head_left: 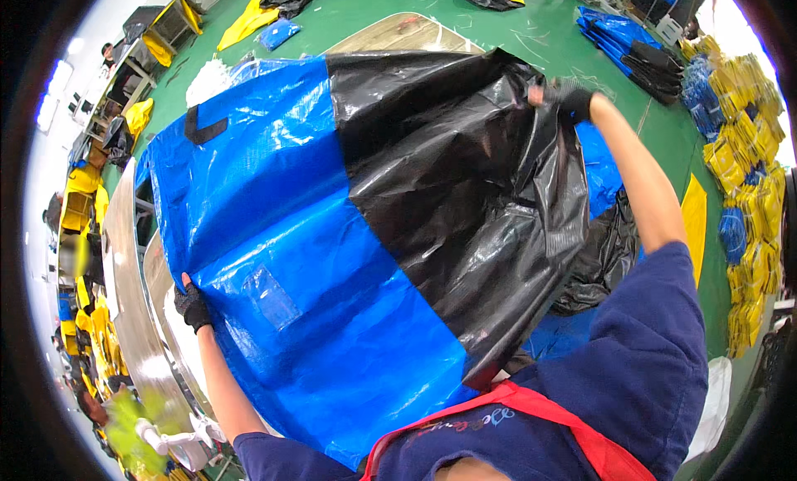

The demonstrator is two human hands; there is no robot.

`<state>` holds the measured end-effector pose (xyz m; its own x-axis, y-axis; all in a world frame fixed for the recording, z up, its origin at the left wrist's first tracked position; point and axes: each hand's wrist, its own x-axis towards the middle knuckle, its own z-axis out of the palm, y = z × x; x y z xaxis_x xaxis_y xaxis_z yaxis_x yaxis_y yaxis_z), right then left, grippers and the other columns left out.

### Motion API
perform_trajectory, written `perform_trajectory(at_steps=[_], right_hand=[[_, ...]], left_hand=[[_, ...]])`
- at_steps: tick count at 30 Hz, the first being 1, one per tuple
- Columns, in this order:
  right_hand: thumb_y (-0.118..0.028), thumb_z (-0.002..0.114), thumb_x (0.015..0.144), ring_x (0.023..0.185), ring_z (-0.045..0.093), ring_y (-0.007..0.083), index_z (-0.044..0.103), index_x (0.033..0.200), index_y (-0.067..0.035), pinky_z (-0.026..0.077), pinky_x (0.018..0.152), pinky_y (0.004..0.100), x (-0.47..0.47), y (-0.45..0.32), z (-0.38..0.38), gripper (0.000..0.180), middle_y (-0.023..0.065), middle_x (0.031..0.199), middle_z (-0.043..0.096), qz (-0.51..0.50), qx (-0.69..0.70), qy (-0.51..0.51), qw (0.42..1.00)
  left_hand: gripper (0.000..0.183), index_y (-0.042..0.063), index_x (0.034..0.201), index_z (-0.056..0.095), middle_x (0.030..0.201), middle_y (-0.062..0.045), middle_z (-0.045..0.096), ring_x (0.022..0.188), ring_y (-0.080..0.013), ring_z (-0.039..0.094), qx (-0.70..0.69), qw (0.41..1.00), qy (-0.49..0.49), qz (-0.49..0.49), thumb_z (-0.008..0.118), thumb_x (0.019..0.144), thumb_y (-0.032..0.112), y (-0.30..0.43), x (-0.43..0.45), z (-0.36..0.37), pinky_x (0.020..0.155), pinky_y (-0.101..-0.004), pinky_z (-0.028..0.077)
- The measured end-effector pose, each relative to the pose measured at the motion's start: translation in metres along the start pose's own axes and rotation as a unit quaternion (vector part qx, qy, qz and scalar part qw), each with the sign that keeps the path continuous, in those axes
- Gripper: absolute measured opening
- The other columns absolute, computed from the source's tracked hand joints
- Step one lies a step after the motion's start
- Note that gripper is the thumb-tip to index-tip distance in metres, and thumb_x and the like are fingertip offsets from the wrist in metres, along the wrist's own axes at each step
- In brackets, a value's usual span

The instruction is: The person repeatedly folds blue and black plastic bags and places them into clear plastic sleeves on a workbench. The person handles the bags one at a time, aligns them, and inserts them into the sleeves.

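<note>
A large bag of blue and black plastic sheeting (268,176) is spread out before me over a table. A black webbing strap (205,127) is fixed near its far left edge, and a clear plastic pocket (274,296) sits on the blue part. My left hand (193,305), in a black half-finger glove, grips the blue left edge with the thumb on top. At the far right, my right hand (563,100), gloved alike and blurred, grips the gathered black end. Creases run across the black part, and the underside is hidden.
Wood-patterned table tops (405,33) show beyond the bag and at left. More blue and black sheeting (601,257) lies to the right. Bundles of folded yellow and blue material (744,145) are stacked at far right. A white fan (165,437) stands at lower left.
</note>
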<state>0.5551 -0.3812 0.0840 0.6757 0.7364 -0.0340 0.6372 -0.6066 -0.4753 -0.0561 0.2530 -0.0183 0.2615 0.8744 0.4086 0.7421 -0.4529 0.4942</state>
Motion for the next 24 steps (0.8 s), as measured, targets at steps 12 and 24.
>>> perform_trajectory(at_steps=[12,24], right_hand=[[-0.061,0.059,0.076,0.121,0.046,0.0363,0.036,0.137,-0.006,0.036,0.101,0.0380,0.100,-0.173,0.007,0.085,0.0220,0.130,0.048,-0.172,-0.084,0.132,0.973],[-0.039,0.055,0.082,0.093,0.062,0.0297,0.059,0.112,-0.012,0.049,0.081,0.0398,0.279,-0.345,0.105,0.040,0.0137,0.103,0.064,-0.188,-0.229,0.168,0.940]], left_hand=[[0.061,0.003,0.133,0.041,0.135,-0.020,0.042,0.128,-0.0360,0.036,-0.060,0.925,-0.144,0.345,0.062,0.083,0.033,0.223,-0.135,-0.014,0.108,-0.0458,0.024],[0.065,0.020,0.132,0.047,0.140,-0.017,0.037,0.130,-0.0440,0.029,-0.030,0.854,-0.312,0.415,0.056,0.078,0.056,0.255,-0.208,0.024,0.103,-0.0659,0.012]])
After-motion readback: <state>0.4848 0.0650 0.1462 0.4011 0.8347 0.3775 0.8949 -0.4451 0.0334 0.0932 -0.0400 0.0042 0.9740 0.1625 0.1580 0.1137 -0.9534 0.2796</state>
